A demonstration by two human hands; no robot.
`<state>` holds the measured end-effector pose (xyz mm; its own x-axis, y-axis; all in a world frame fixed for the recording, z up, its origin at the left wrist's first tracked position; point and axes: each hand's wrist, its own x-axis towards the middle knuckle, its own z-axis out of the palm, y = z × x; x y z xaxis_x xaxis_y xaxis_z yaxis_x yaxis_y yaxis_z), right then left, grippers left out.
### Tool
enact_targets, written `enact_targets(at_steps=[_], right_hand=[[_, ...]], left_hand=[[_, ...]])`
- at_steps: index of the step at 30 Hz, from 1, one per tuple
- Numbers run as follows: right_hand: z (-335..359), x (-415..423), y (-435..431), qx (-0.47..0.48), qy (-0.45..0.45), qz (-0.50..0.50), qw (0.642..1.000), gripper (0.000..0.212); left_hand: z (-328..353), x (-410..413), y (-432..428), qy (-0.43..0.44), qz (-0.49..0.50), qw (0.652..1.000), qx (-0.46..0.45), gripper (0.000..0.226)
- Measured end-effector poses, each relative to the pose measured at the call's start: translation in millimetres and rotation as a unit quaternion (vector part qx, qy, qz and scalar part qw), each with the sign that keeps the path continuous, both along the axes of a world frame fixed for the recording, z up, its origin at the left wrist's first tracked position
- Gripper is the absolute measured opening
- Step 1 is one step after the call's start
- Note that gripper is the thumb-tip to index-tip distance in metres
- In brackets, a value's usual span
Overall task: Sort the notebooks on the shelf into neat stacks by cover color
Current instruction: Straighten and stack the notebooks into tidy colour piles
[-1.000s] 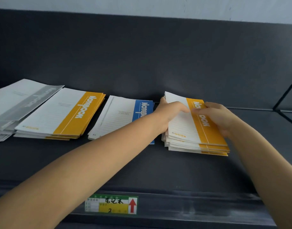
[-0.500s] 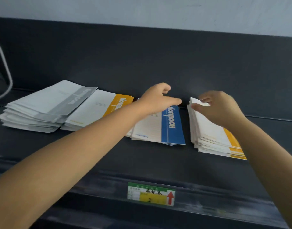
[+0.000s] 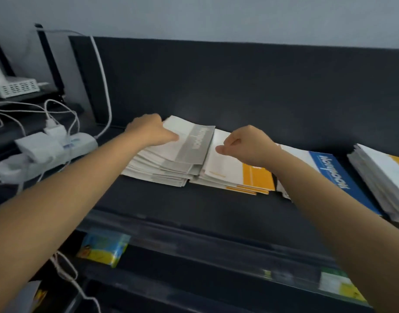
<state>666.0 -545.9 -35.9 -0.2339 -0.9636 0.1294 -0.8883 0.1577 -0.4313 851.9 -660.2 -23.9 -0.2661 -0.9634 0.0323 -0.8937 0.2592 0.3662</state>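
Head view, step in hand, as judged: squaring the grey stack [image 3: 171, 161], which is fanned, its lower covers stepping out toward you. Your left hand [image 3: 152, 132] grips its far left corner, thumb flat on the top cover and fingers hidden behind the edge. Your right hand [image 3: 248, 143] has its fingers curled in with nothing seen pinched, thumb toward the stack's right edge, above the orange stack [image 3: 239, 175]. Press both sides inward together, then tap the near edge flush, and keep clear of the orange covers touching it. Location: dark shelf [image 3: 194, 211], left end. Rightward: blue stack [image 3: 329, 175], second orange stack [image 3: 384, 177]; two orange piles remain unmerged.
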Motion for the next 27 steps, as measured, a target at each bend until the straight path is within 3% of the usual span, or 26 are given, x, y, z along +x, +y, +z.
enact_targets(at_steps=[4, 7, 11, 16, 21, 24, 27], right_hand=[[-8, 36, -27, 0.056, 0.028, -0.008, 0.998, 0.04], [-16, 49, -41, 0.083, 0.056, -0.035, 0.994, 0.044], [-20, 53, -49, 0.087, 0.051, -0.053, 0.993, 0.045], [-22, 51, -51, 0.075, 0.022, -0.065, 0.995, 0.047], [-29, 44, -61, 0.084, 0.011, -0.081, 0.993, 0.045], [-32, 41, -65, 0.083, 0.019, -0.089, 0.992, 0.058], [-30, 42, -64, 0.085, 0.021, -0.093, 0.992, 0.055]], left_hand=[[-7, 26, -28, 0.055, -0.009, 0.996, 0.074, 0.056], [-5, 31, -45, 0.117, -0.033, 0.987, 0.103, 0.053], [-5, 32, -58, 0.131, -0.041, 0.973, 0.185, 0.072], [-4, 33, -59, 0.146, -0.065, 0.959, 0.235, 0.044], [-5, 32, -55, 0.137, -0.088, 0.953, 0.254, 0.032], [-6, 30, -57, 0.106, -0.101, 0.963, 0.227, 0.058], [-6, 27, -61, 0.072, -0.105, 0.968, 0.216, 0.079]])
